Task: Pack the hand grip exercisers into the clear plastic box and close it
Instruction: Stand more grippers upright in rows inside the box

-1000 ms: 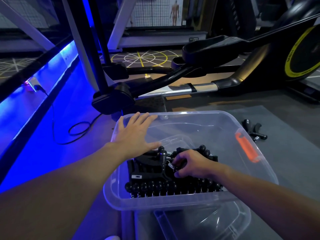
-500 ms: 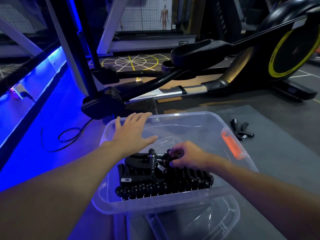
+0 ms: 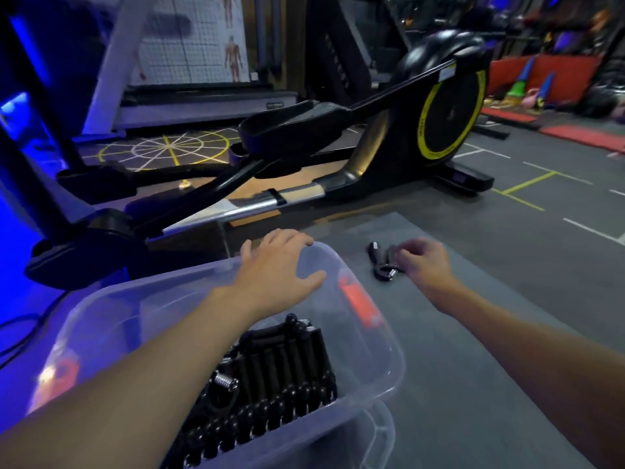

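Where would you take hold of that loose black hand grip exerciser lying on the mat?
I'd take the hand grip exerciser by its two handles, squeezed together, coming down from above on its right side, where the right hand is. It seems to lie flat on the grey mat, handles pointing away, spring coil nearest, and the handles are its longest parts.

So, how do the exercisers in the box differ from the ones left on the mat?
The packed exercisers are many, lined up in tight rows; the loose exercisers are few, perhaps only one, lying sprawled. The packed exercisers sit inside the clear box, untouched; the loose exercisers lie outside it on the mat, by the right hand. Both are black with metal springs.
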A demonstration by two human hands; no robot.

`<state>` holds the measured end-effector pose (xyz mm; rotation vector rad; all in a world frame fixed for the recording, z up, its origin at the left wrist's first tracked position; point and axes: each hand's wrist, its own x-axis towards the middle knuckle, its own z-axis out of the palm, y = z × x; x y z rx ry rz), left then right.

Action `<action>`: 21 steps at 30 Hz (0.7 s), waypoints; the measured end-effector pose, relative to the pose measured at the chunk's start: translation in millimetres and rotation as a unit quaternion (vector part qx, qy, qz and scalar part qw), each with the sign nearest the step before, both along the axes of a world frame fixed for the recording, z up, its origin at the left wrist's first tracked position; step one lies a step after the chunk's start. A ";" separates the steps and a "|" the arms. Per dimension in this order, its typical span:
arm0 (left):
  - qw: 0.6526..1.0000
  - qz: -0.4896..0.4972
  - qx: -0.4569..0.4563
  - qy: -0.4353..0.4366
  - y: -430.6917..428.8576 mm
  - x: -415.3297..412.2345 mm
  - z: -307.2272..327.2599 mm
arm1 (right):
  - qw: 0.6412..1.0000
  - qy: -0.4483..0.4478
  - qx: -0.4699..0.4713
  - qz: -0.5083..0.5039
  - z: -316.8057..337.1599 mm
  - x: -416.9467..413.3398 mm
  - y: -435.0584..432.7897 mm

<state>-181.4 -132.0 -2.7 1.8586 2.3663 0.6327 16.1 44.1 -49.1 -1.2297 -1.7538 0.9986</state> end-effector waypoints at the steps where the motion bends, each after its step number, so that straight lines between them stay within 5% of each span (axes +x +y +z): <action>1: 1.000 -0.005 -0.008 0.002 5.1 6.5 -0.8 | 1.000 -0.007 -0.015 -0.012 -12.9 10.7 11.4; 8: 0.998 0.004 -0.065 0.008 40.0 23.6 -26.3 | 0.989 -0.131 -0.057 0.022 -97.2 30.9 63.3; 16: 0.990 0.055 -0.124 0.046 58.7 22.2 -39.1 | 0.984 -0.081 -0.141 0.072 -155.7 -11.5 115.7; 21: 0.991 0.054 -0.110 0.055 55.3 21.0 -41.0 | 0.967 -0.157 -0.185 0.079 -174.9 -22.8 143.2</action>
